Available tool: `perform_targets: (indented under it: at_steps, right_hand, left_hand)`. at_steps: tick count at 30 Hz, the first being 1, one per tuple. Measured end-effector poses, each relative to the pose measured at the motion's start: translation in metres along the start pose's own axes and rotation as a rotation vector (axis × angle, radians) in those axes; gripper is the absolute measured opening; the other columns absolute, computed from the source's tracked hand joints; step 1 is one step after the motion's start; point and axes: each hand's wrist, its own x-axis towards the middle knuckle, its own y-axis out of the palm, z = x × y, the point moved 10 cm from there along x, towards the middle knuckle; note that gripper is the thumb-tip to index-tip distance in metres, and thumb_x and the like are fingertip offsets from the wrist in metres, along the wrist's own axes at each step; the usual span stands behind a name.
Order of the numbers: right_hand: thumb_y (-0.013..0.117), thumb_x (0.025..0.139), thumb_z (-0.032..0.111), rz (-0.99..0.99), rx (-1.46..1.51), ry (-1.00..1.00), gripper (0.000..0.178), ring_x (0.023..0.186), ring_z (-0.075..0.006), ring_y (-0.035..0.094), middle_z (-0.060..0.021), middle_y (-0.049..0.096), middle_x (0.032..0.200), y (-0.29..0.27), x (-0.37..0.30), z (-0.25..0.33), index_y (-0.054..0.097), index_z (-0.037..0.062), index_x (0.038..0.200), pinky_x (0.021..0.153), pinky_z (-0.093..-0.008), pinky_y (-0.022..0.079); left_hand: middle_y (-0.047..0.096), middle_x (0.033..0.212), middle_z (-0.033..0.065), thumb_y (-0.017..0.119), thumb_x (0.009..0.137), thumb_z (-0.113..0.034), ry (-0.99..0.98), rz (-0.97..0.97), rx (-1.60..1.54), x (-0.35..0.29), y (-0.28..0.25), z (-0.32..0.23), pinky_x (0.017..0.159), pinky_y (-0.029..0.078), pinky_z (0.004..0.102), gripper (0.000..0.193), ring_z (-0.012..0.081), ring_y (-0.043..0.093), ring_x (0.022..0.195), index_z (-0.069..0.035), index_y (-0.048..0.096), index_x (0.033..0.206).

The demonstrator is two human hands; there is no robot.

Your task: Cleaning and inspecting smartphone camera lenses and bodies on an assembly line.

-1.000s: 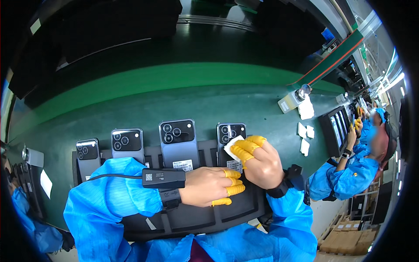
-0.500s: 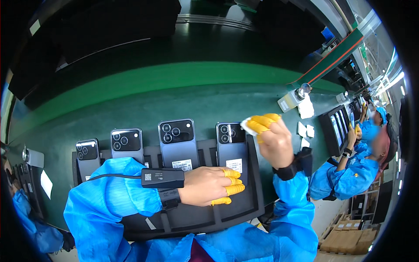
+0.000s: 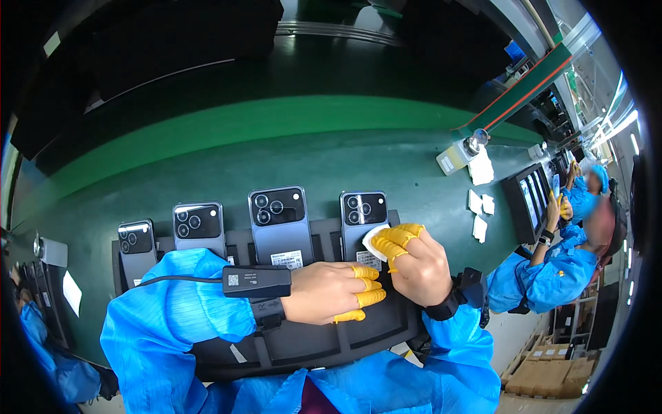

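Note:
My left hand [image 3: 327, 293] lies stretched across the lower part of the rightmost smartphone [image 3: 352, 236], its fingers spread and capped with yellow finger cots. A folded white wipe [image 3: 372, 239] is pinched in my right hand [image 3: 420, 272], also in yellow cots, and rests against that phone's back below the camera block, by a white label. Several more blue-grey phones sit in a row to the left, back side up: one with a label [image 3: 279, 238], one [image 3: 200, 234] beside it, and one [image 3: 136, 248] at the far left. All rest in a black foam tray [image 3: 407, 324].
A clear dispenser bottle [image 3: 455, 157] stands at the far right beside a stack of white wipes [image 3: 481, 167]. Several loose white pieces [image 3: 479, 228] lie nearer. Another black tray of phones [image 3: 527, 200] is by co-workers [image 3: 558, 272] in blue. At left stands another bottle [image 3: 52, 250].
My right hand has come down and slightly left, bringing the wipe from above the rightmost phone's camera corner onto its back. My left hand has stayed in place.

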Motion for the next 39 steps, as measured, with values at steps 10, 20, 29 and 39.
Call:
perform_targets:
  at_steps: [10, 20, 29, 39]
  right_hand:
    - [0.063, 0.058, -0.003, 0.089, -0.235, -0.009, 0.024, 0.078, -0.0293, 0.061, -0.0099, 0.059, 0.076, 0.001, -0.009, -0.041, 0.07, 0.0029, 0.081, 0.068, -0.0381, 0.054]
    - [0.065, 0.06, -0.009, -0.192, -0.138, 0.0, 0.02, 0.08, -0.0338, 0.063, -0.0156, 0.064, 0.085, -0.056, 0.089, -0.009, 0.067, -0.0002, 0.078, 0.07, -0.0393, 0.053]
    - [0.067, 0.065, 0.004, -0.08, 0.075, -0.385, 0.022, 0.091, -0.0272, 0.061, -0.009, 0.062, 0.088, 0.059, 0.108, 0.067, 0.069, 0.0009, 0.086, 0.081, -0.0354, 0.053]
    - [0.066, 0.063, 0.003, 0.022, 0.026, -0.334, 0.012, 0.079, -0.0272, 0.058, -0.009, 0.056, 0.075, 0.058, 0.1, 0.061, 0.068, 0.0012, 0.075, 0.071, -0.0365, 0.053]
  left_hand:
    - [0.064, 0.108, 0.0106, 0.063, 0.087, -0.032, -0.003, 0.01, -0.024, 0.0, -0.002, 0.0, 0.102, 0.046, 0.0388, 0.046, 0.0302, 0.055, 0.121, -0.004, 0.057, 0.124]
    - [0.055, 0.132, 0.0195, 0.062, 0.083, -0.027, -0.034, 0.173, 0.217, -0.061, -0.063, -0.012, 0.113, 0.033, 0.0433, 0.058, 0.0334, 0.05, 0.128, 0.003, 0.051, 0.132]
    - [0.065, 0.118, 0.0133, 0.061, 0.09, -0.032, -0.175, 0.054, 0.108, -0.075, -0.045, 0.007, 0.097, 0.05, 0.0369, 0.044, 0.0271, 0.061, 0.115, -0.009, 0.06, 0.127]
    - [0.068, 0.109, 0.0125, 0.061, 0.091, -0.032, -0.215, 0.058, 0.034, -0.075, -0.048, 0.009, 0.092, 0.054, 0.0358, 0.039, 0.0263, 0.061, 0.115, -0.006, 0.064, 0.12]
